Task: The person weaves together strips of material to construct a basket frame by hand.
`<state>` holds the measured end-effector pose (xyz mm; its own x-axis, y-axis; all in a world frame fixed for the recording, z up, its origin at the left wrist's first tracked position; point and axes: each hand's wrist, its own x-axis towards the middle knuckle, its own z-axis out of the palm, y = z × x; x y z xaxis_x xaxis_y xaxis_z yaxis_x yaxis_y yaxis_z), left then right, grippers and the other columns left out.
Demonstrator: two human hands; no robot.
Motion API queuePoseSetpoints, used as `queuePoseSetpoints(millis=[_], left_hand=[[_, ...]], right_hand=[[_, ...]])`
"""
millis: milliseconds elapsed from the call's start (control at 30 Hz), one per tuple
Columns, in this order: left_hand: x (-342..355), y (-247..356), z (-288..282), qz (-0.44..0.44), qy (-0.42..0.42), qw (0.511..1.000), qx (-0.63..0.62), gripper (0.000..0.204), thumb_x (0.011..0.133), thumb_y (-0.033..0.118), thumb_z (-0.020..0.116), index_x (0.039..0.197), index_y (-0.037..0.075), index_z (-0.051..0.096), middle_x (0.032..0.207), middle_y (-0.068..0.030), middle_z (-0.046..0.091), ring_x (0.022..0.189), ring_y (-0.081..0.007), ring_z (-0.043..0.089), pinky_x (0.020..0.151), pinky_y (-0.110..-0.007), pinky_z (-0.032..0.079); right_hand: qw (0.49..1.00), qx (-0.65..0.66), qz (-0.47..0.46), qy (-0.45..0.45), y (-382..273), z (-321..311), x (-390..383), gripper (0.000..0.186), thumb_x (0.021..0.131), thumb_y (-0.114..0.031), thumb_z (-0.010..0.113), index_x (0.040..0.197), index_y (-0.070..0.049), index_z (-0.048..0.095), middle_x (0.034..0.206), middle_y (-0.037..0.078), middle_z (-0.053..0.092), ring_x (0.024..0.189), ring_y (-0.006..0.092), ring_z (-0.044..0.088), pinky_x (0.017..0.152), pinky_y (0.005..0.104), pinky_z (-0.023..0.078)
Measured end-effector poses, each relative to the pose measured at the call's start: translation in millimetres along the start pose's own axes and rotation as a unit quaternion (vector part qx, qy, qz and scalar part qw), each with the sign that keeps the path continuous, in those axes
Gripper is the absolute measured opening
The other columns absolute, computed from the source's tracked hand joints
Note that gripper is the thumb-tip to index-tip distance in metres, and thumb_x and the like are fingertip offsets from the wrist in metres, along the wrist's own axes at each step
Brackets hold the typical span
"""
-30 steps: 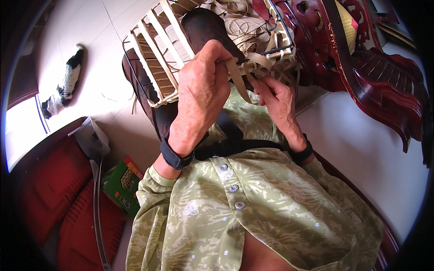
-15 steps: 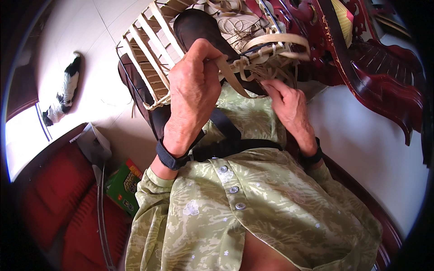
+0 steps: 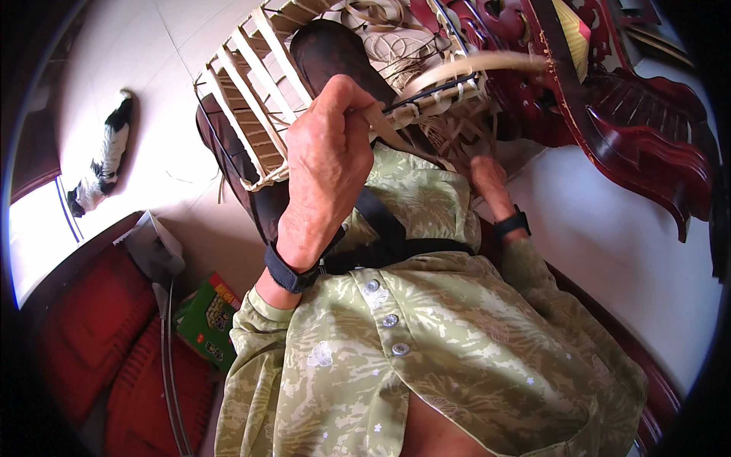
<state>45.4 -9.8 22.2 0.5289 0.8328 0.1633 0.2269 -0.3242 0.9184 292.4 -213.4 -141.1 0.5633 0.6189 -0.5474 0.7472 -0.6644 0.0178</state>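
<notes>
Across my legs rests a wire frame point(image 3: 286, 90) wrapped with beige flat strips. My left hand point(image 3: 327, 156) is closed in a pinch on a beige strip point(image 3: 393, 137) by the frame's near edge. From there the strip runs slackly toward my right hand point(image 3: 488, 181), which is closed on its other stretch, low beside my right thigh; its fingertips are partly hidden. Another length of strip point(image 3: 487, 64), smeared by motion, arcs over the frame's right end.
Coiled strips and twine point(image 3: 396, 57) lie beyond the frame. Carved dark red wooden furniture point(image 3: 601, 141) stands at the right. A black and white cat point(image 3: 111, 148) lies on the floor at the left. Beside me are red cushions point(image 3: 95, 327), a green box point(image 3: 207, 324) and a grey, long-handled object point(image 3: 156, 247).
My right hand has moved down and slightly right, away from the frame, drawing the strip along. The loose strip over the frame's end has swung right. My left hand has barely moved.
</notes>
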Motion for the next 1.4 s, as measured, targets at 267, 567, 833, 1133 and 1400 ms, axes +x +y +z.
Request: queuePoseSetpoints(millis=[267, 567, 833, 1133, 1400], left_hand=[[-1, -3, 1, 0.039, 0.021, 0.999, 0.031, 0.014, 0.087, -0.009, 0.054, 0.094, 0.002, 0.059, 0.076, -0.0173, 0.066, 0.069, -0.0339, 0.068, 0.061, -0.038, 0.053], [-5, 4, 0, 0.024, 0.016, 0.997, 0.065, 0.013, 0.087, -0.007, 0.053, 0.093, 0.003, 0.059, 0.073, -0.0172, 0.066, 0.069, -0.0358, 0.068, 0.061, -0.041, 0.053], [-3, 3, -1, 0.023, 0.002, 0.999, 0.041, 0.013, 0.086, -0.007, 0.055, 0.093, 0.003, 0.058, 0.074, -0.0182, 0.064, 0.070, -0.0372, 0.067, 0.062, -0.041, 0.052], [-22, 27, -2, 0.065, -0.038, 0.991, 0.113, 0.016, 0.077, -0.007, 0.060, 0.087, 0.005, 0.055, 0.075, -0.0130, 0.060, 0.069, -0.0348, 0.062, 0.060, -0.044, 0.050], [-51, 29, -1, 0.062, -0.082, 0.988, 0.119, 0.018, 0.079, -0.007, 0.064, 0.091, 0.003, 0.055, 0.077, -0.0159, 0.059, 0.071, -0.0390, 0.060, 0.063, -0.045, 0.049]], right_hand=[[0.957, 0.228, -0.148, 0.102, -30, -64, -29, 0.026, 0.094, -0.021, 0.060, 0.109, -0.002, 0.068, 0.078, 0.018, 0.067, 0.065, 0.0288, 0.066, 0.063, 0.0388, 0.050], [0.887, 0.349, -0.273, 0.132, -116, -88, -63, 0.022, 0.089, -0.024, 0.073, 0.097, -0.004, 0.071, 0.076, 0.016, 0.067, 0.066, 0.0297, 0.066, 0.061, 0.0364, 0.050], [0.995, -0.052, 0.042, -0.080, 40, -30, -2, 0.024, 0.085, -0.019, 0.067, 0.096, 0.002, 0.072, 0.086, 0.023, 0.071, 0.083, 0.0351, 0.072, 0.075, 0.0432, 0.056], [0.848, 0.241, -0.438, 0.174, -132, -183, -131, 0.037, 0.078, -0.022, 0.082, 0.099, -0.003, 0.058, 0.093, 0.013, 0.065, 0.091, 0.0314, 0.065, 0.076, 0.0401, 0.051], [0.816, 0.222, -0.494, 0.202, -136, -199, -126, 0.029, 0.082, -0.006, 0.074, 0.105, -0.007, 0.058, 0.088, 0.010, 0.066, 0.077, 0.0316, 0.069, 0.063, 0.0394, 0.054]])
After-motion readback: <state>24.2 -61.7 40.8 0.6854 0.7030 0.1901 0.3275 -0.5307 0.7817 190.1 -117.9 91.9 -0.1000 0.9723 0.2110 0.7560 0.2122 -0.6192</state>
